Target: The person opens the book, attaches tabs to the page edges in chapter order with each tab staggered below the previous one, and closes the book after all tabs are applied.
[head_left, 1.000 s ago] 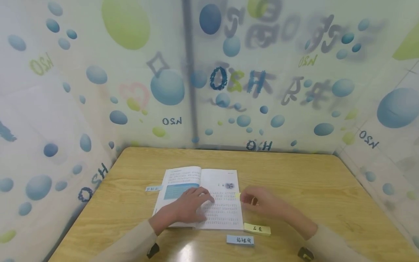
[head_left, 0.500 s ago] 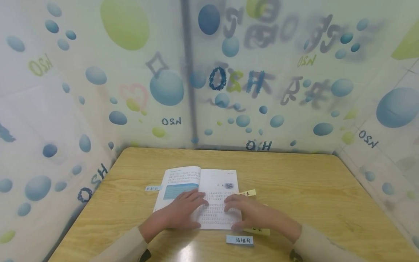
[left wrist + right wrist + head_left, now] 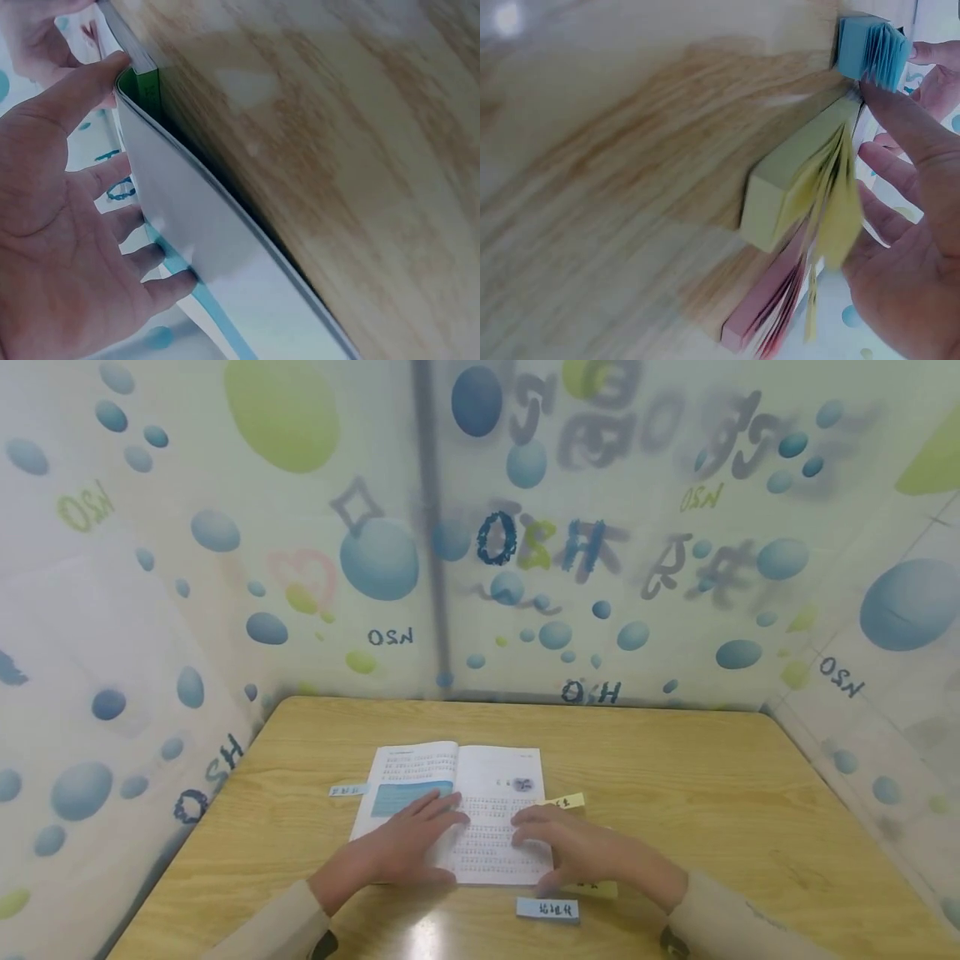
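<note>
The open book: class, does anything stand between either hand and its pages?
Nothing visible does. In the head view, the left hand reaches over the left page, the right hand over the right page. The yellow pad, partly hidden by the right hand, lies beside the pages, not over them.

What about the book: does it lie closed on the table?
No, the head view shows the book spread open on the table.
</note>
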Action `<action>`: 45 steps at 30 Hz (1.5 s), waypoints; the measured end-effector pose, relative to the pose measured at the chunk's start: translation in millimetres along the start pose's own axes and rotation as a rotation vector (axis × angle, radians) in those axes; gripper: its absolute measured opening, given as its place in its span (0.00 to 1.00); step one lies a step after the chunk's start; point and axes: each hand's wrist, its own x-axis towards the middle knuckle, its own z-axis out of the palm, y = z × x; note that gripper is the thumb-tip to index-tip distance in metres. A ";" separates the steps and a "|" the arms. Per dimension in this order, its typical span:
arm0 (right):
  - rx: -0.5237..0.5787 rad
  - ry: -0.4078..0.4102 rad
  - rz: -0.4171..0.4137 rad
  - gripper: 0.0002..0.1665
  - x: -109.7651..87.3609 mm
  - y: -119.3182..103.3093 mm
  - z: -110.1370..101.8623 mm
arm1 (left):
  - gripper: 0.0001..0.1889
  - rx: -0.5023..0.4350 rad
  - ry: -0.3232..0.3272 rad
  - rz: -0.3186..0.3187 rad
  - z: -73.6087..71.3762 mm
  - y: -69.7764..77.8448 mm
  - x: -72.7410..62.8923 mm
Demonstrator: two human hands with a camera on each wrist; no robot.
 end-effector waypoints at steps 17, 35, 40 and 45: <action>0.109 -0.091 0.079 0.31 2.0 -2.9 -15.1 | 0.36 0.074 0.052 0.056 0.8 5.5 4.5; 0.054 0.062 0.025 0.24 5.1 -1.5 -26.3 | 0.43 0.115 0.063 -0.033 16.6 21.9 26.2; 0.050 0.081 0.017 0.23 1.6 1.8 -35.3 | 0.40 0.085 0.084 -0.007 14.1 16.3 24.9; 0.050 0.135 -0.003 0.21 -8.6 5.8 -45.0 | 0.38 0.079 0.091 0.022 10.3 12.9 19.4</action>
